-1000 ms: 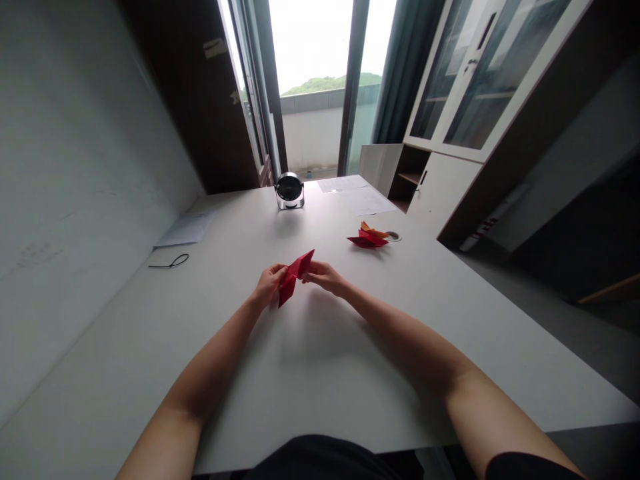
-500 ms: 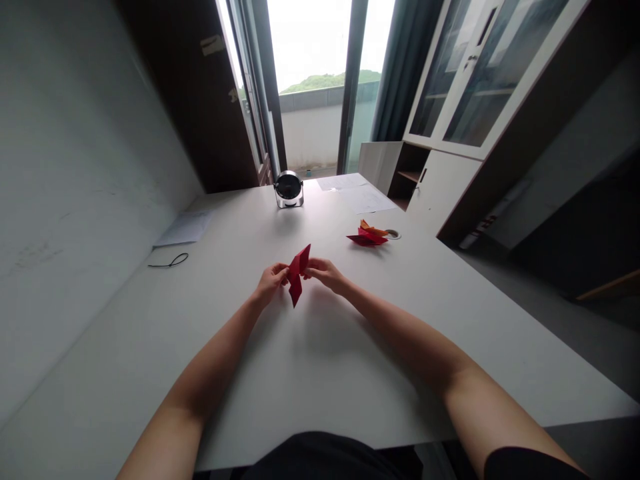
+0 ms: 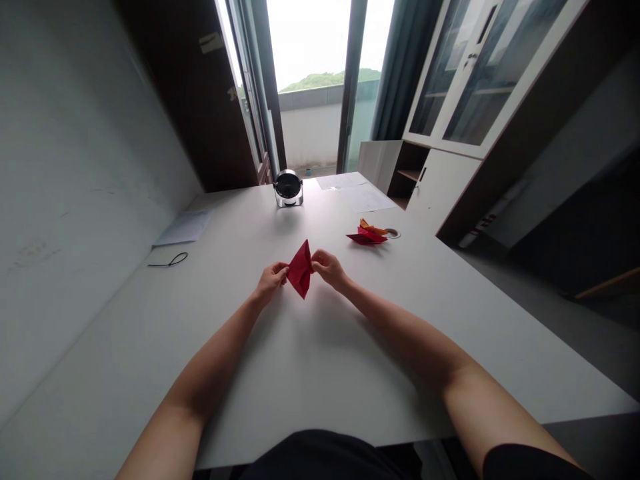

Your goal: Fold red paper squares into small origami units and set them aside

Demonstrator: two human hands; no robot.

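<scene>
Both arms stretch forward over the desk [image 3: 310,387], forearms slanting inward so the hands meet near its middle. The left hand [image 3: 273,279] pinches the left corner of a folded red paper [image 3: 299,270] between thumb and fingers; the right hand [image 3: 327,267], fingers curled, grips its right edge. The paper is held just above the desk, points up and down. To the right lie folded red and orange papers [image 3: 367,235], touching or just beside a round desk hole [image 3: 394,233]. A black cable loop [image 3: 170,260] lies left, and a round black device [image 3: 289,186] stands straight beyond the hands
</scene>
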